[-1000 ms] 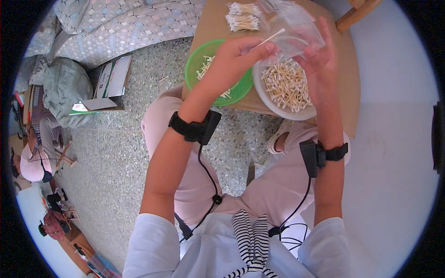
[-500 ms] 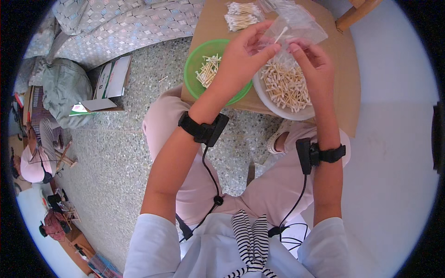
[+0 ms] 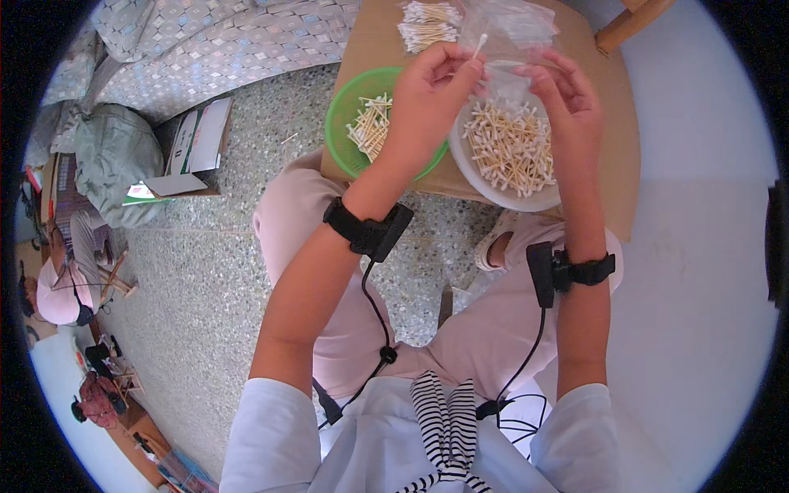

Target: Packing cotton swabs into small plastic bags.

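Note:
My left hand (image 3: 440, 94) is closed in a pinch, with a single cotton swab (image 3: 482, 43) sticking up from between thumb and fingers. Facing it, my right hand (image 3: 569, 99) has thumb and fingers bent around the edge of a clear plastic bag (image 3: 500, 78), which spans the gap between both hands; its outline is hard to see. Beneath the hands stands a white bowl (image 3: 503, 203) heaped with loose cotton swabs (image 3: 511, 152). Partly behind my left forearm is a green basket (image 3: 335, 123) with more swabs (image 3: 368, 127) in it.
Bundled swabs (image 3: 429, 26) and flat clear bags (image 3: 522, 23) lie at the far side of the brown cardboard-covered table (image 3: 612, 164). A wooden leg (image 3: 629, 29) stands at its far right. An open carton (image 3: 197, 140) and grey-green bag (image 3: 119, 160) are left; another person (image 3: 66, 287) sits farther off.
My hands have moved slightly apart, the right one shifting right. The bag that stood out between them has dropped lower, and the swab has moved a little left and up with my left hand.

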Demonstrator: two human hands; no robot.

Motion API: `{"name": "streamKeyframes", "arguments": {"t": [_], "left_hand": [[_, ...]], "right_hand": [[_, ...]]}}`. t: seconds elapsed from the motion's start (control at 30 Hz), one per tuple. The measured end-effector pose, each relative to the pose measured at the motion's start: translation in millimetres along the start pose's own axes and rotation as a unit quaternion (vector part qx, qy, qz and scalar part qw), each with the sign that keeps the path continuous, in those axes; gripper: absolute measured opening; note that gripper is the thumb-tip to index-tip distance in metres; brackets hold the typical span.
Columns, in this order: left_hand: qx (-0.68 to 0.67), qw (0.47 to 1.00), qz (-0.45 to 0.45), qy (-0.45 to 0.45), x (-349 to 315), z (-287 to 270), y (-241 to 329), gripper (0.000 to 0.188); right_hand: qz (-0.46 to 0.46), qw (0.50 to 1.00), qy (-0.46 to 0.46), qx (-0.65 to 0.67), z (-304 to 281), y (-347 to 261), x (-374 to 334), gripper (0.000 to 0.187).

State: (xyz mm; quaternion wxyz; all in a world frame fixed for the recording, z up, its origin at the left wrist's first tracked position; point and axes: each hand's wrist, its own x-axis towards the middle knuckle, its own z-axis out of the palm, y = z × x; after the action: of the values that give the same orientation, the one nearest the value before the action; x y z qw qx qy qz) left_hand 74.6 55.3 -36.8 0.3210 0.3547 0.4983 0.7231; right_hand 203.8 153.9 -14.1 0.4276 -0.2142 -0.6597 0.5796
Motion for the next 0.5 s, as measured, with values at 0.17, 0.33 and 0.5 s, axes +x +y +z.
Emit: {"name": "streamKeyframes", "arguments": {"t": [0.17,0.33,0.5], "left_hand": [[-0.003,1.000,0.020,-0.007,-2.5,3.9,2.5,0.020],[0.072,0.996,0.042,0.016,-0.4,1.6,0.9,0.017],[0.030,0.999,0.031,0.008,-1.4,2.0,5.8,0.016]], "right_hand": [[0.053,0.997,-0.052,-0.017,1.4,6.6,-4.5,0.020],[0.061,0.993,-0.036,-0.091,-2.7,5.8,0.6,0.022],[0.052,0.995,-0.032,-0.074,-3.6,3.6,0.2,0.020]]}}
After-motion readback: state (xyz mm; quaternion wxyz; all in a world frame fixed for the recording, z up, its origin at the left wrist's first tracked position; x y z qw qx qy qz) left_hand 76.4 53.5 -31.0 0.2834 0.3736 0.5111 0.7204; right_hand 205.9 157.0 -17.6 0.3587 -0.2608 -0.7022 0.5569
